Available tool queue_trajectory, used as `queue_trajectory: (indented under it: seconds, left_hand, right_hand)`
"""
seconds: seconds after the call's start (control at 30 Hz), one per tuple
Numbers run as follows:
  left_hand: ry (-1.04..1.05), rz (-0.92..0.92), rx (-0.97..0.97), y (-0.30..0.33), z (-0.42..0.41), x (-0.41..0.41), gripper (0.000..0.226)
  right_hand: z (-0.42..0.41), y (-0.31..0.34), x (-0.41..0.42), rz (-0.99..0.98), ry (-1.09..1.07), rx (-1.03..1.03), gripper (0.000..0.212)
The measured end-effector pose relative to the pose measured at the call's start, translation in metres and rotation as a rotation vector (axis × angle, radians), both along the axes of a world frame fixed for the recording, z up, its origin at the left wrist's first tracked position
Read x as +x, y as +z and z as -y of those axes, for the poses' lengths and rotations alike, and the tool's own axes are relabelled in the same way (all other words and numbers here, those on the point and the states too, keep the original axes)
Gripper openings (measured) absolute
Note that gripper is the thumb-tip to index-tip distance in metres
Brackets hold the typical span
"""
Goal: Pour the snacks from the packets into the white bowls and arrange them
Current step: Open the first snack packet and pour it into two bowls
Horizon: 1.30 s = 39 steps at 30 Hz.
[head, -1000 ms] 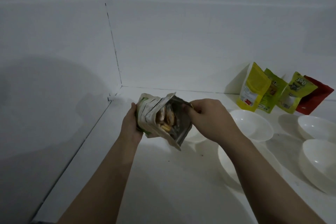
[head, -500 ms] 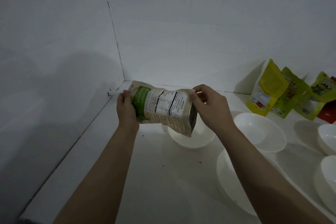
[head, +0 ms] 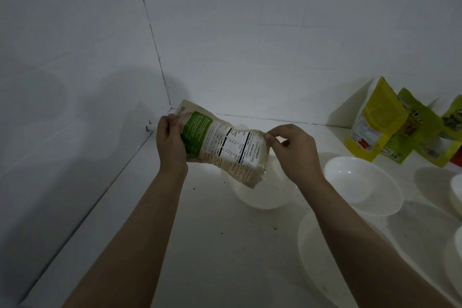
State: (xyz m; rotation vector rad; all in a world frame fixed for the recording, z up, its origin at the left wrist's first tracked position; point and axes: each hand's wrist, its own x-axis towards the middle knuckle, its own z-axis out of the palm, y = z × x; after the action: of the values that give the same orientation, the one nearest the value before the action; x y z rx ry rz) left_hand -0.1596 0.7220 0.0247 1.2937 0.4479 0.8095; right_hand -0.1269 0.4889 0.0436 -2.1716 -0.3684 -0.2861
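Packet (head: 222, 144) lies sideways, mouth tilted down-right over bowl (head: 265, 192).

A white bench (head: 200, 257) fills the lower frame. White bowls (head: 362, 182) sit at centre and right. Yellow and green snack packets (head: 375, 120) stand at the upper right against the wall.

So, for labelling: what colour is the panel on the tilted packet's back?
Green panel on the cream packet, seen in the head view.
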Motion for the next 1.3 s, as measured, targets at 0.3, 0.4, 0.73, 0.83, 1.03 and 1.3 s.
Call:
queue_trajectory:
  seconds: [0.3,0.4,0.73,0.83,1.03,1.3]
  left_hand:
    - [-0.024,0.046,0.076,0.010,-0.003,0.003,0.033]
    - [-0.030,0.048,0.079,0.009,-0.010,0.004,0.034]
    - [-0.042,0.060,0.026,0.007,-0.014,0.000,0.034]
    - [-0.045,0.071,0.021,0.008,-0.014,-0.001,0.035]
    - [-0.046,0.061,0.012,0.005,-0.019,-0.003,0.034]
    - [-0.030,0.057,-0.031,0.004,-0.028,-0.005,0.033]
  right_hand:
    - [-0.002,-0.004,0.002,-0.046,-0.005,0.079,0.013]
    - [-0.005,-0.005,0.003,-0.083,0.010,0.074,0.012]
    - [-0.010,-0.001,0.005,-0.092,0.003,0.092,0.012]
    - [-0.012,-0.001,0.004,-0.089,0.013,0.084,0.013]
    - [-0.015,0.001,0.004,-0.093,0.014,0.106,0.012]
    - [-0.023,0.002,0.001,-0.097,0.030,0.137,0.013]
